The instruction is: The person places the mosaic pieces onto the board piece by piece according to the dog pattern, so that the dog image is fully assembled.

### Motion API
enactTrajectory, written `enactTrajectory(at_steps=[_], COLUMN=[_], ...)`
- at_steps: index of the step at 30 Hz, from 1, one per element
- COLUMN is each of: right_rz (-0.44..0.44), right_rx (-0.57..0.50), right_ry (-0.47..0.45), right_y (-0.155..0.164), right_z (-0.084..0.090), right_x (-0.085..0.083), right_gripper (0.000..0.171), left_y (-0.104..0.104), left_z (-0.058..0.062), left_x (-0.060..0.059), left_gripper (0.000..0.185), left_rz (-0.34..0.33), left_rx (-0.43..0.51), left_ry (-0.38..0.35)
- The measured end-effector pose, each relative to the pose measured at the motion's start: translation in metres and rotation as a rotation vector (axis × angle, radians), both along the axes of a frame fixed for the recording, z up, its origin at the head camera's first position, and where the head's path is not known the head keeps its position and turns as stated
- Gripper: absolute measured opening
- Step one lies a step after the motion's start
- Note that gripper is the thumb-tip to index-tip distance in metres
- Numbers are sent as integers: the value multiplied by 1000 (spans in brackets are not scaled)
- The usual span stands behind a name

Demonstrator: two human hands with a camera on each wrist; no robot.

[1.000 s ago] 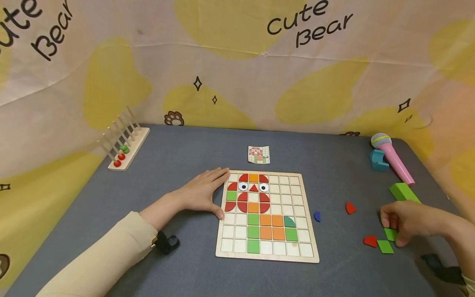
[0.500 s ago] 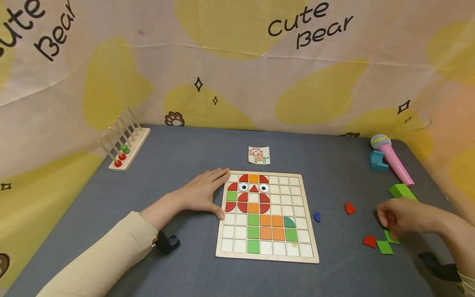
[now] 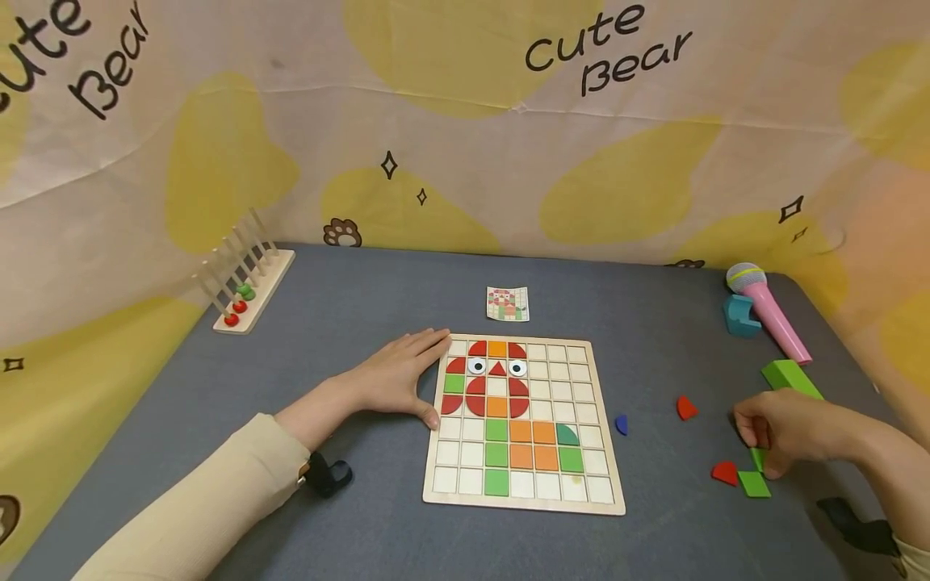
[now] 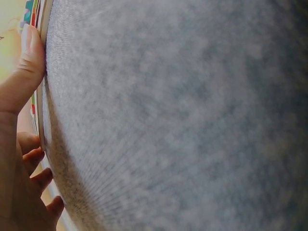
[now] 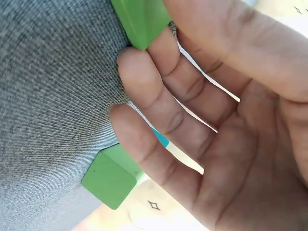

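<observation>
Now my right hand (image 3: pixel 781 432) has slid closer, pinching a green tile (image 3: pixel 758 457) on the desk (image 3: pixel 654 339). Left hand (image 3: pixel 395 377) stays flat, fingers spread against the puzzle board (image 3: pixel 606 460), so I can lift the tile.

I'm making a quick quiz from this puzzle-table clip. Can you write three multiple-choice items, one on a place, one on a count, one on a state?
1. Where does the left hand rest?
A. On the pink microphone
B. Against the left edge of the puzzle board
C. On the peg rack

2. How many orange tiles lie on the board?
A. Two
B. Six
C. Nine

3. What is the right hand doing?
A. Lying flat on the board
B. Lifting the pattern card
C. Curling its fingers on a green tile on the table

Answers: 1 B, the thumb and fingers lie along the board's left edge. 2 B, one in the top row, one below the eyes, four in a block. 3 C, the right wrist view shows fingers bent over a green piece.
</observation>
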State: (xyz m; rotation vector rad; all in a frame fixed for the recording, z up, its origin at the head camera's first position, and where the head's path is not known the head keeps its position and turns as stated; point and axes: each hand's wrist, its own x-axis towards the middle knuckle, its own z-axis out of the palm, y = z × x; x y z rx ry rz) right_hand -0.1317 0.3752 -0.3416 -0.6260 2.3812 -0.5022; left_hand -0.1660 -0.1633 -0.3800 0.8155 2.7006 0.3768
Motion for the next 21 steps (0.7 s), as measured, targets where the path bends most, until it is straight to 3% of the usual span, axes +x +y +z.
enactTrajectory(at_steps=[4, 8, 14, 21], right_rz=[10, 45, 35, 16], right_rx=[-34, -142, -264, -327], right_ry=[-4, 36, 163, 326], right_y=[1, 1, -11, -55], right_z=[0, 2, 13, 22], right_x=[0, -2, -6, -2], right_gripper=[36, 30, 26, 23], left_y=[0, 0, 1, 1], left_z=[0, 1, 3, 4], left_x=[0, 0, 0, 1], left_gripper=[127, 127, 127, 127], left_rz=[0, -3, 0, -5], left_rx=[0, 7, 10, 16], left_ry=[-3, -1, -9, -10])
